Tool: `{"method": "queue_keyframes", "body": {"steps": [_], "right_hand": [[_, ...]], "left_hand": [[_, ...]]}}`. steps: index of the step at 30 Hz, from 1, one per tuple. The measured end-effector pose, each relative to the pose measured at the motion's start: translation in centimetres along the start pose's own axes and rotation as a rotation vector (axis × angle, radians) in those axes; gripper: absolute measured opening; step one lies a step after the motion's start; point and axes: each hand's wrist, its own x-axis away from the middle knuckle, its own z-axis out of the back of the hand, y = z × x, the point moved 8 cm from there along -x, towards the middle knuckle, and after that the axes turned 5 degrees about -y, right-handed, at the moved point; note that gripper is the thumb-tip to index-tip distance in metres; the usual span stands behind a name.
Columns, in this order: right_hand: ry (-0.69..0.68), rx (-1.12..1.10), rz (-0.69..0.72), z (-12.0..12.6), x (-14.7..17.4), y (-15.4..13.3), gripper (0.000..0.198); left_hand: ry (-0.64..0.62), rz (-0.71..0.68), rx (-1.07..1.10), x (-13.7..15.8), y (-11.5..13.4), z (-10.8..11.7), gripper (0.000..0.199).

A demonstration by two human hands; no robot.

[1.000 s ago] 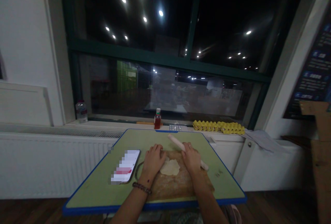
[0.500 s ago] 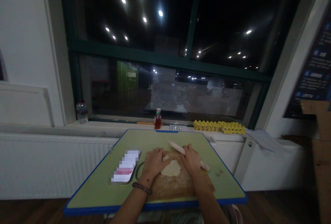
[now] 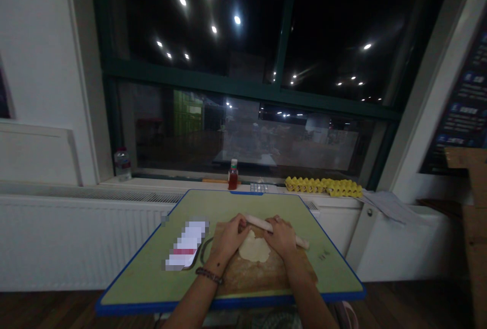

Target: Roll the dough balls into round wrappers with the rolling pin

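Note:
A flat, uneven sheet of dough (image 3: 255, 249) lies on a wooden board (image 3: 262, 281). Just beyond its far edge a pale rolling pin (image 3: 259, 223) lies slanted, its right end nearer to me. My left hand (image 3: 231, 236) has its fingers curled around the pin's left end, the thumb close to the dough. Over the pin's right half, my right hand (image 3: 281, 236) is closed, with the right tip sticking out past it. Part of the pin and the board's sides are hidden under my hands and forearms.
The board rests on a green table (image 3: 137, 283) with a blue edge. A blurred-out phone (image 3: 187, 245) lies left of the board. Along the windowsill are a red sauce bottle (image 3: 233, 176), yellow egg trays (image 3: 323, 186) and a clear plastic bottle (image 3: 122, 165).
My left hand has moved from the dough's left edge up to the pin's left end and curled around it. The pin has turned slightly flatter, and my right hand has shifted slightly.

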Motion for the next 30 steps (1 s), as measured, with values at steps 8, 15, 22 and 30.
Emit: {"method": "queue_keyframes", "body": {"steps": [8,15,22,30], "right_hand": [[-0.015,-0.036,0.026,0.0,0.0,-0.3,0.03],[0.058,-0.073,-0.031,1.2,0.1,-0.1,0.028],[0.042,-0.015,-0.051,1.4,0.1,-0.2,0.029],[0.09,-0.039,0.017,1.3,-0.2,-0.3,0.027]], "left_hand": [[-0.099,0.001,0.097,-0.4,-2.1,-2.0,0.008],[-0.129,-0.023,0.086,-0.1,-1.4,-1.9,0.007],[-0.113,-0.047,0.117,-0.2,-0.8,-1.8,0.005],[0.079,0.023,0.021,0.5,3.9,2.5,0.004]]}}
